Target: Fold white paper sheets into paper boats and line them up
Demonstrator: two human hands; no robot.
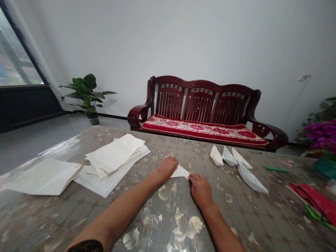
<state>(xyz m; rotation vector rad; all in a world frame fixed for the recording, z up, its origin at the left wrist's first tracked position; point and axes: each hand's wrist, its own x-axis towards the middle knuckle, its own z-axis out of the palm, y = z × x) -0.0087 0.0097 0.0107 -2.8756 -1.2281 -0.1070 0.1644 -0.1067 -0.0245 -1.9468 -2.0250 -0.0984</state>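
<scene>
A small piece of folded white paper [180, 172] lies on the table between my two hands. My left hand [167, 168] is closed over its left end, with the fingers curled down and covering that part. At the right corner, the fingertips of my right hand [201, 189] are pressed together on the paper's tip. Off to the right stand several folded paper boats, among them one nearest [252, 179] and one at the left end [216, 155]. A stack of loose paper sheets [118, 154] lies left of my hands.
More sheets [44, 176] lie at the table's left. A teal pen [277, 169] and a red booklet [320, 201] with dark glasses on it are at the right. A wooden bench [199, 94] stands behind the patterned table [162, 224]. Potted plants [88, 92] flank it.
</scene>
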